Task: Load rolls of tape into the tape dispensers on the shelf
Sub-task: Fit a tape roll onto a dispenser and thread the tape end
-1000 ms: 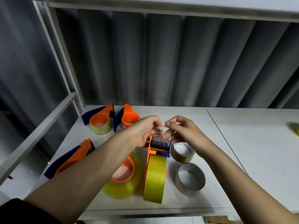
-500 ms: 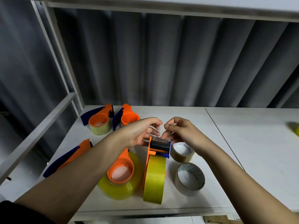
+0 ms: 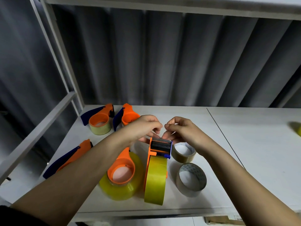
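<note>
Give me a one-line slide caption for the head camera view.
Both hands, left and right, pinch tape above the upright dispenser on the shelf.

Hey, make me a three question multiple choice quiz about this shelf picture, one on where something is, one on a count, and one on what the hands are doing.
1. Where do the two loose brown tape rolls lie, relative to the upright dispenser?
A. To its right
B. To its left
C. Behind the back dispensers

2. How many orange dispensers are on the shelf?
A. Three
B. Five
C. Seven

3. What are the hands doing?
A. Resting flat on the shelf
B. Pinching something thin above the upright dispenser
C. Lifting a brown roll

Answers:
1 A: both brown tape rolls sit right of the upright dispenser.
2 B: two at the back, three nearer, on the shelf.
3 B: the left hand and right hand have fingertips curled together over its head.
</note>
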`<state>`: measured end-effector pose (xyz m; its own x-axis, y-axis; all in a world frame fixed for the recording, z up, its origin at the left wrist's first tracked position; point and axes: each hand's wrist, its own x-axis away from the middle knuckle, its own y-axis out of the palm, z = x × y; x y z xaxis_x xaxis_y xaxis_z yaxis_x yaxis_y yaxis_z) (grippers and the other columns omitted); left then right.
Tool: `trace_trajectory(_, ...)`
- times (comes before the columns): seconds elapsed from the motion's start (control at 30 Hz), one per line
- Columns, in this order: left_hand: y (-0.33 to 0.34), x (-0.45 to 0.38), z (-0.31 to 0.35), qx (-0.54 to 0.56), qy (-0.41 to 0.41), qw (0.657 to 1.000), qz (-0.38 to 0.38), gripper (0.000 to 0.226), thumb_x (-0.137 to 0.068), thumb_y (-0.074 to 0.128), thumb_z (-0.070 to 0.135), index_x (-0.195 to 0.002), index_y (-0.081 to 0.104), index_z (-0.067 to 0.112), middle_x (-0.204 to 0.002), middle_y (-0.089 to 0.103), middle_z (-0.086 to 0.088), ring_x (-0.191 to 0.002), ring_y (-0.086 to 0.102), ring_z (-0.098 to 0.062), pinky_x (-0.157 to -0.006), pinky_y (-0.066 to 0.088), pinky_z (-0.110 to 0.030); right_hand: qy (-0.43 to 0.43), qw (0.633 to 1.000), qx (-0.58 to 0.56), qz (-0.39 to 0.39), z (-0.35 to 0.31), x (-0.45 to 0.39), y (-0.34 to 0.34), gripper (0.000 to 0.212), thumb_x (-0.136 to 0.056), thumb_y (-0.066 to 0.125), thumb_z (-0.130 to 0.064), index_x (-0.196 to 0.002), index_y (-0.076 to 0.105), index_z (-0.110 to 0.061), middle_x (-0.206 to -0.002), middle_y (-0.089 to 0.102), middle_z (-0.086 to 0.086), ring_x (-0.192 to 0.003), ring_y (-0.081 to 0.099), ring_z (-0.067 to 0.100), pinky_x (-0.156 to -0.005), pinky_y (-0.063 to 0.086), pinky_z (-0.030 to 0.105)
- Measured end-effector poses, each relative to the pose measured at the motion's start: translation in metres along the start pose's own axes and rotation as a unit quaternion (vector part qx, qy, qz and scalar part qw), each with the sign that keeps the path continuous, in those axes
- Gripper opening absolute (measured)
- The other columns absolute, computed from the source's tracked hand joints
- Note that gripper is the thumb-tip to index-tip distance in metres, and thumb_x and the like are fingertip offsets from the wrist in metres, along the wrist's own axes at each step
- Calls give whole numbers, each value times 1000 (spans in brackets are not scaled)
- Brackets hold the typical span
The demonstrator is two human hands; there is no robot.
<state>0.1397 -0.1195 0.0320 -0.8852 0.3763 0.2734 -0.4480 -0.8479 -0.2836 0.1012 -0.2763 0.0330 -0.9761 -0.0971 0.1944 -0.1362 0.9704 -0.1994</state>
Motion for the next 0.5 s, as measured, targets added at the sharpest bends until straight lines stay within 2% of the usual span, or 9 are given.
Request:
trace_trajectory(0.13, 1, -4, 0, 100, -85, 991, -19, 17, -88, 48, 18, -71, 50, 16, -74, 54, 2, -72, 65, -16, -57, 47, -23, -27, 1000, 8, 10, 4, 1, 0, 11, -95, 59, -20, -90, 57, -11, -77, 73, 11, -66, 68, 18, -63, 53, 22)
trace_trajectory(0.23, 5, -8, -3, 139, -132, 981, -20, 23, -83, 45, 20, -61, 39, 18, -71, 50, 3, -65, 57, -14, -60, 41, -26, -41, 999, -1, 26, 7, 2, 1, 11, -96, 58, -20, -98, 58, -10, -74, 72, 8, -61, 66, 13, -60, 54, 20)
trace_trajectory(0.37, 10, -11, -5, 159, -151, 976, -13, 25, -79, 44, 22, -56, 35, 19, -69, 50, 1, -60, 49, -15, -62, 40, -27, -53, 998, 12, 34, 9, 3, 1, 13, -91, 64, -19, -97, 59, -9, -75, 72, 8, -62, 66, 14, -61, 52, 22)
trace_trajectory(0.5, 12, -10, -4, 157, -158, 975, -25, 23, -76, 44, 25, -55, 36, 20, -66, 50, 1, -56, 45, -14, -59, 39, -26, -54, 998, 18, 26, 11, 2, 1, 6, -91, 64, -10, -90, 60, -5, -71, 71, 7, -56, 64, 8, -57, 52, 19)
